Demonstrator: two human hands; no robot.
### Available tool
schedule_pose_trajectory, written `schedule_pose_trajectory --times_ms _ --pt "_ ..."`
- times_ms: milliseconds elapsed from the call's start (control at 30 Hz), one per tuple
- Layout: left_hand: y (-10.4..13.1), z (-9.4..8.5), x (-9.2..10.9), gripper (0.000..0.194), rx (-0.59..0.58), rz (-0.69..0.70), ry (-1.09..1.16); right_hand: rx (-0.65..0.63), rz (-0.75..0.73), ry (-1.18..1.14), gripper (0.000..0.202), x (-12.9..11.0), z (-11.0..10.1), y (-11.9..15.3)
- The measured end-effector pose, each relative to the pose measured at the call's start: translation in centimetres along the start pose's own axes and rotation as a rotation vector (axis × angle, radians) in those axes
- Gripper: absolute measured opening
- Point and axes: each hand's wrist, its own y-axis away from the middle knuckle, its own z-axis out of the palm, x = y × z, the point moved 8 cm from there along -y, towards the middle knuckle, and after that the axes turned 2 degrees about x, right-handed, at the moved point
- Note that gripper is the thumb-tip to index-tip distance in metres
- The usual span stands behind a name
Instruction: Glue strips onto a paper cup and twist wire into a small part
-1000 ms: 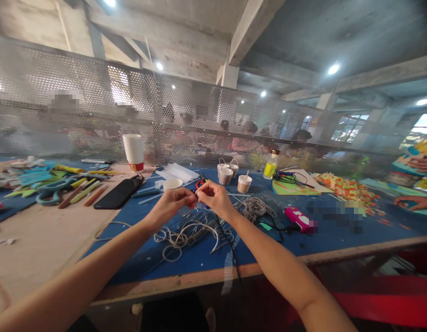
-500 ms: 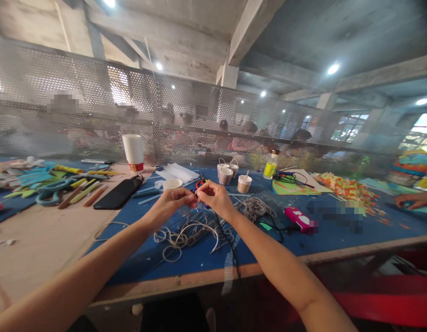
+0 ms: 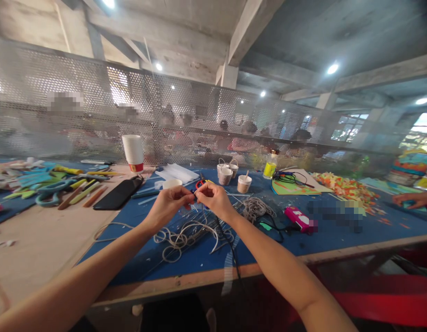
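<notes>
My left hand (image 3: pixel 172 201) and my right hand (image 3: pixel 213 198) meet above the blue mat (image 3: pixel 269 251), fingertips pinched close together. Between them is a small dark piece, too tiny and covered by fingers to name. Below the hands lies a loose tangle of pale cord (image 3: pixel 180 240) over thin clear strips. A black cable (image 3: pixel 230 246) runs from under my right hand down past the table's front edge; whether the hand touches it, I cannot tell. Just behind my fingers are orange-handled pliers (image 3: pixel 200 183), partly hidden. A white paper cup (image 3: pixel 172 183) stands behind my left hand.
On the left are a black phone (image 3: pixel 118 193), blue-handled scissors (image 3: pixel 49 193) and stacked paper cups (image 3: pixel 133 152). Small cups (image 3: pixel 225 175), a yellow-labelled bottle (image 3: pixel 270 166), a grey cord bundle (image 3: pixel 257 208) and a pink box (image 3: pixel 299 219) stand right. Another person's hand (image 3: pixel 416 199) is far right.
My left hand has shifted slightly left and down, and the fingertips of both hands remain close together. The other person's hand at far right has moved a little left.
</notes>
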Motion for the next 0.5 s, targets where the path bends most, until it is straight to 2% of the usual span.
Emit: schedule_pose_trajectory --times_ms 133,300,367,500 --pt "-0.1 0.6 0.0 0.021 -0.077 -0.011 0.024 0.005 -0.008 -0.001 0.014 0.0 -0.1 0.0" --pt "0.1 1.6 -0.3 0.026 -0.212 -0.1 0.124 -0.01 0.0 0.025 0.015 -0.2 0.0 0.1" --pt "0.1 1.5 -0.4 0.025 -0.202 -0.112 0.131 -0.009 0.013 0.02 0.015 -0.1 0.0 0.1" --pt "-0.1 0.7 -0.5 0.019 -0.094 -0.051 0.068 -0.004 0.032 0.021 0.015 0.0 0.0 0.0"
